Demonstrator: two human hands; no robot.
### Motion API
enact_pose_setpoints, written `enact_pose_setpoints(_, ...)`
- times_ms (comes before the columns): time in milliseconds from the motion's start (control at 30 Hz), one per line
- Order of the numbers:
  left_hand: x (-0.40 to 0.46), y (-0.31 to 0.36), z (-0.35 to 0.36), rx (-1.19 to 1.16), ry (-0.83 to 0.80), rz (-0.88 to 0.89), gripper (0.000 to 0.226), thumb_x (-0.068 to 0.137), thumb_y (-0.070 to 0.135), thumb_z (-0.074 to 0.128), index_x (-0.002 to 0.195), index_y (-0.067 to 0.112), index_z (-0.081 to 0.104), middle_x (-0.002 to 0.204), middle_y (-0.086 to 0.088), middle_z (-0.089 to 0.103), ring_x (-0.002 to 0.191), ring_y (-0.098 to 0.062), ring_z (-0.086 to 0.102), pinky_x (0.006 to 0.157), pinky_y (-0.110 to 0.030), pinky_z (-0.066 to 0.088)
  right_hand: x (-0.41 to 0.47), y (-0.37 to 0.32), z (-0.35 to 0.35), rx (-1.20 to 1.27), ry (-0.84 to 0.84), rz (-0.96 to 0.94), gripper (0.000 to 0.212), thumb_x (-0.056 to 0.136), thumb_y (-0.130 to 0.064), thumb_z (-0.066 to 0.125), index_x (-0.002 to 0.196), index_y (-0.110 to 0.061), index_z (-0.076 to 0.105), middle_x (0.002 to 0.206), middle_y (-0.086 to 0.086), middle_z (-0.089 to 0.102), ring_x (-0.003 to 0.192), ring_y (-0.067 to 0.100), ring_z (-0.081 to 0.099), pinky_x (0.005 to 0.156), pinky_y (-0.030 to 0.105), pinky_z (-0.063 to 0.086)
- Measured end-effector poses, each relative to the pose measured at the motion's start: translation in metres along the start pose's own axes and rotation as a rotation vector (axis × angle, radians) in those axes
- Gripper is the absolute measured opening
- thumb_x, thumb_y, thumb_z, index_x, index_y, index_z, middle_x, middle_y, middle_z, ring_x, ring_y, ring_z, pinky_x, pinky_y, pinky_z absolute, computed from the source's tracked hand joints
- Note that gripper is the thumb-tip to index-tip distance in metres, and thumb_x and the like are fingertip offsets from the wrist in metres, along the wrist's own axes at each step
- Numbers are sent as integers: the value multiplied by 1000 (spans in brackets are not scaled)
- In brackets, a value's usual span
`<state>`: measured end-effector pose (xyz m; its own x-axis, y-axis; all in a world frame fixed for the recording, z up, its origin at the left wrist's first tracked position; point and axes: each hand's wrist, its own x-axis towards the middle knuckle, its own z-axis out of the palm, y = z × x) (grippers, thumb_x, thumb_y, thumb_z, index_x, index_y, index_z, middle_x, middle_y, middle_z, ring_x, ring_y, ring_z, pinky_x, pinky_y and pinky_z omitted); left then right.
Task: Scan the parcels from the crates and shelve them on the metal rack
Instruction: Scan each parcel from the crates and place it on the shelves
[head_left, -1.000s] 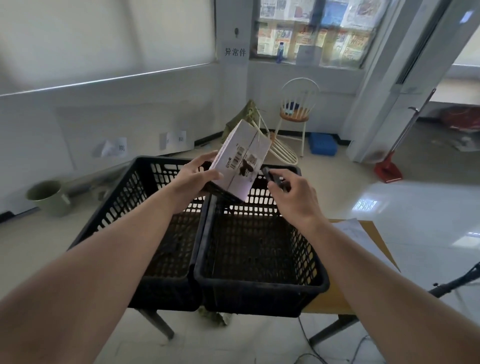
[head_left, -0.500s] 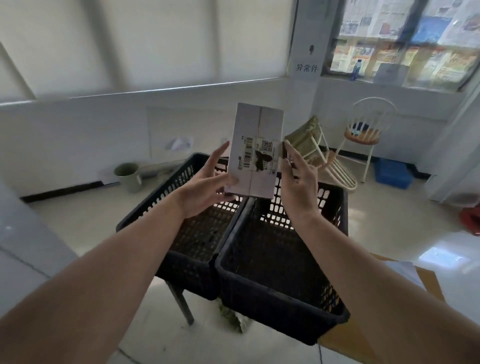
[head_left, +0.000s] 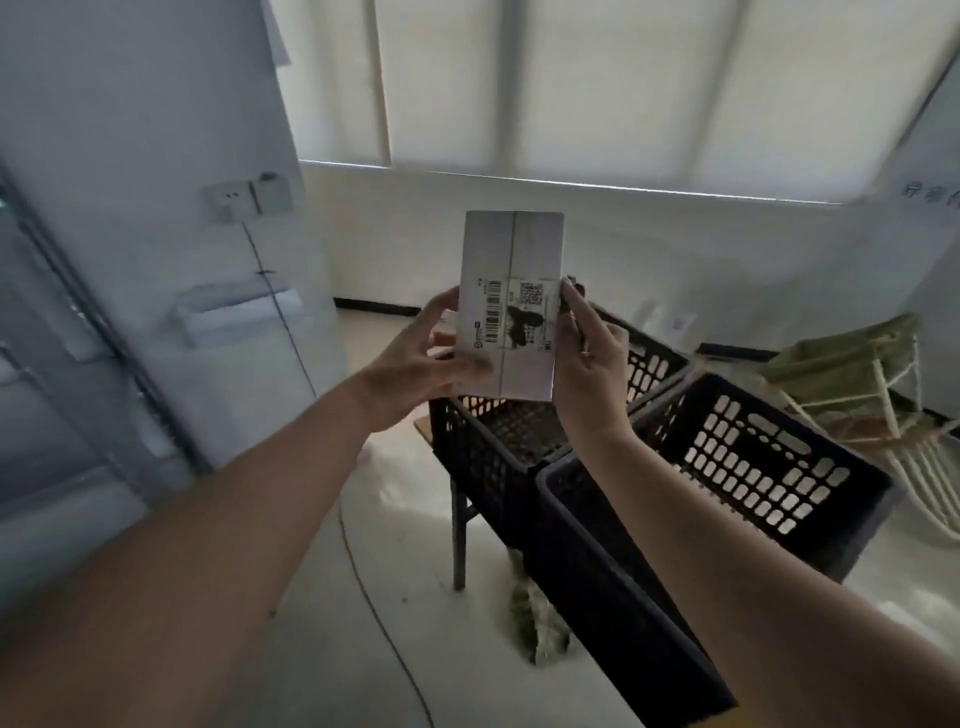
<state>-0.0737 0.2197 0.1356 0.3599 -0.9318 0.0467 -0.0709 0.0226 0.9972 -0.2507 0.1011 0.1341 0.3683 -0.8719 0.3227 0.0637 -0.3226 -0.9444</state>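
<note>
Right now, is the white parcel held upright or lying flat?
Upright. The white parcel stands on its short end above the crates, left hand and right hand gripping its sides.

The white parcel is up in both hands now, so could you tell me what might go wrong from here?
1. The white parcel is held only at its lower half, left hand and right hand at its edges; it might tip or slip.
2. A dark smudge covers part of the label, so a scan may fail.
3. A cable trails across the floor, a possible trip hazard.
</note>
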Motion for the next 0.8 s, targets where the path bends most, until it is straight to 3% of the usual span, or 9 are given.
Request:
enact_pose_setpoints(100,-48,6,-33,68,153,23,97,72,19,94,150,51,46,139,-7,58,125,-20,64,90,-46,64,-21,-11,40,8,-106,-10,39,110,-29,57,147,-39,63,123,0,45,113,11,54,114,45,49)
enact_pose_setpoints(233,-110,10,-78,150,271,35,95,79,16,94,152,48,43,138,-5,58,109,-4,71,85,-40,65,-57,-30,97,80,-234,10,40,110,-24,56,148,-36,62,126,2,45,117,15,54,115,46,49)
enact_pose_setpoints(300,-141,8,-101,177,339,17,100,82,12,90,160,42,36,137,-4,58,113,-6,69,82,-37,65,-78,-38,126,93,-293,2,41,111,-24,55,148,-37,61,122,-5,45,114,6,52,116,44,48)
enact_pose_setpoints(400,-190,3,-139,189,412,-8,103,83,12,90,161,48,33,137,2,58,113,-10,71,79,-35,65,-111,-47,173,111,-358,4,40,110,-26,56,148,-40,61,120,-12,45,110,0,52,115,42,50)
enact_pose_setpoints(533,-260,-5,-191,193,464,-57,110,80,11,92,161,53,30,139,6,59,106,-9,75,84,-50,66,-167,-57,238,113,-409,0,39,111,-30,55,148,-41,61,125,-2,49,108,-7,53,111,31,51)
enact_pose_setpoints(600,-296,-8,-217,191,463,-81,114,75,16,95,160,52,31,139,7,59,108,-9,74,85,-54,65,-198,-61,271,140,-442,12,40,112,-28,54,149,-40,60,126,4,49,108,-6,53,104,19,51)
enact_pose_setpoints(700,-347,-13,-255,198,471,-103,120,60,31,100,156,53,32,142,5,57,117,-19,70,84,-48,66,-243,-71,318,136,-473,31,40,112,-28,53,148,-43,60,122,1,46,106,-5,51,89,5,49)
enact_pose_setpoints(800,-392,-19,-290,291,486,-119,132,54,42,103,160,51,24,145,12,53,125,-7,61,90,-27,61,-285,-82,361,127,-497,50,39,111,-27,54,146,-43,61,117,-4,46,104,-4,53,109,27,51)
